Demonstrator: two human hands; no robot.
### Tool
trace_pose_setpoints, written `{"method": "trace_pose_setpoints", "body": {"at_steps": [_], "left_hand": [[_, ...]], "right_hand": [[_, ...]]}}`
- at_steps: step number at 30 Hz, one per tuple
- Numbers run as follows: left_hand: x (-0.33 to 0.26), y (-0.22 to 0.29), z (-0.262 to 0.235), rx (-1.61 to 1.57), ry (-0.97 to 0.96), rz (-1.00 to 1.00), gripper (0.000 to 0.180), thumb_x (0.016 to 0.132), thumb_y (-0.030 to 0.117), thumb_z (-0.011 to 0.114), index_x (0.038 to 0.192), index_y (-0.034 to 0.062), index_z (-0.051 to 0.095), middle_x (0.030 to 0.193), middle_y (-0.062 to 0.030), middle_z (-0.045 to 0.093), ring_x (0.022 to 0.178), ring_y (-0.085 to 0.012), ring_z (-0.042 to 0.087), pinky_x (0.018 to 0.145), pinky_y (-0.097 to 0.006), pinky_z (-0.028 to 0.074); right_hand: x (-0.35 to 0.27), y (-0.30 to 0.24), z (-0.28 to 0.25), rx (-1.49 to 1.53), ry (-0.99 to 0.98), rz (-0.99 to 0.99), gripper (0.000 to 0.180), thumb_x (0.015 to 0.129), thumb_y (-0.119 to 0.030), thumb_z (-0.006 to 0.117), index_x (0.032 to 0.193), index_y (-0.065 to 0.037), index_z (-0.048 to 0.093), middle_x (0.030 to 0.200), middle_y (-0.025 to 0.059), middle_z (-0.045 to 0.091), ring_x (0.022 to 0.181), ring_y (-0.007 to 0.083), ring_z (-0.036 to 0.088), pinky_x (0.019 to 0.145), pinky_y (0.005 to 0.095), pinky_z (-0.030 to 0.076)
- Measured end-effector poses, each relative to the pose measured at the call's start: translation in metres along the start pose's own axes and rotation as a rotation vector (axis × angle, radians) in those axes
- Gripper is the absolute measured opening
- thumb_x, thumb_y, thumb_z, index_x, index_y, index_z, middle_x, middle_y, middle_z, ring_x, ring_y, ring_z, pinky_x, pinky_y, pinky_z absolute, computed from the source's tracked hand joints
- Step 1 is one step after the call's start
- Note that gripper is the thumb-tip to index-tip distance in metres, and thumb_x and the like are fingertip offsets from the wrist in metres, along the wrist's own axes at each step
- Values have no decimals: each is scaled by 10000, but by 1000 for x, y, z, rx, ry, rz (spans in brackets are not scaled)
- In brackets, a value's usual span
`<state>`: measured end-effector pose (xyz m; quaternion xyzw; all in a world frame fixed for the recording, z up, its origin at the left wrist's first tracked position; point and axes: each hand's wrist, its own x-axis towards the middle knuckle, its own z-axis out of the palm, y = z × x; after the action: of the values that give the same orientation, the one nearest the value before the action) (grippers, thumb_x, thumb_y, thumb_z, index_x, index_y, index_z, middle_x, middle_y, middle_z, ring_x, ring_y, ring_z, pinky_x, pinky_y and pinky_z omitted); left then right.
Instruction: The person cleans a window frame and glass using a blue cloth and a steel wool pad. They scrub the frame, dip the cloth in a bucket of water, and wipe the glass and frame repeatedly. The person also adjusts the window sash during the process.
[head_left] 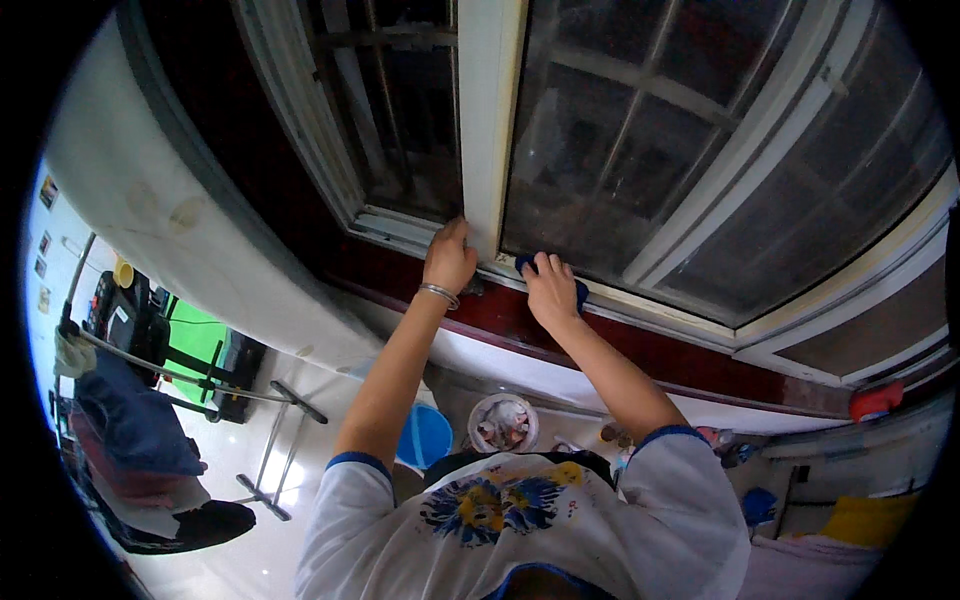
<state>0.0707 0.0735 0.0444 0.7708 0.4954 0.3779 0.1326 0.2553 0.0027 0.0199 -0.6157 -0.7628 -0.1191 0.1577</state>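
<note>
My left hand (449, 257) grips the lower end of the white window frame's upright bar (487, 120), a silver bracelet on its wrist. My right hand (550, 288) presses a dark blue cloth (581, 293) against the bottom rail of the right window pane (680, 150). The cloth is mostly hidden under my fingers. Both hands sit close together at the base of the window, above a dark red sill (640, 345).
Below the sill stand a blue bucket (424, 436) and a white bin (502, 423) full of scraps. A metal drying rack (180, 385) with dark clothes stands on the left. A red object (876, 401) and a yellow cloth (866, 520) lie at right.
</note>
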Motion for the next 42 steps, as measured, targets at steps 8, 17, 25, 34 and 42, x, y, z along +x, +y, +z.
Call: {"method": "trace_pose_setpoints", "body": {"at_steps": [8,17,25,34,42], "left_hand": [[0,0,5,25,-59,-80,473,761,43,540,1229,-16,507,1167,-245,555,1068,-409,523,920,-452,433],[-20,0,9,103,-8,16,591,752,3,543,1326,-46,409,1246,-268,507,1124,-418,499,970,-438,412],[-13,11,16,144,11,-83,593,745,64,580,1302,-59,420,1184,-266,543,1069,-423,518,935,-453,426],[-27,8,18,195,121,5,507,768,95,592,1252,-5,479,1127,-235,563,1034,-417,523,894,-457,431],[-89,-6,45,495,34,-150,586,746,118,673,1294,119,464,1274,-196,441,1179,-419,383,986,-512,331]], "right_hand": [[1,-14,18,-30,168,-13,183,781,-141,547,875,-29,658,998,76,554,967,248,512,781,402,438],[-161,158,-43,-220,55,225,265,769,-110,552,1012,-56,642,1158,123,536,1051,308,503,850,458,429],[-74,69,-2,31,158,55,180,755,-117,558,893,-29,635,1003,90,552,965,271,517,773,425,452],[-65,45,9,15,177,-29,191,736,-146,570,884,-73,665,1103,82,533,1052,273,498,817,403,455],[-178,152,-45,51,245,255,254,707,21,578,945,-19,658,1170,135,540,1035,339,521,866,429,453]]}}
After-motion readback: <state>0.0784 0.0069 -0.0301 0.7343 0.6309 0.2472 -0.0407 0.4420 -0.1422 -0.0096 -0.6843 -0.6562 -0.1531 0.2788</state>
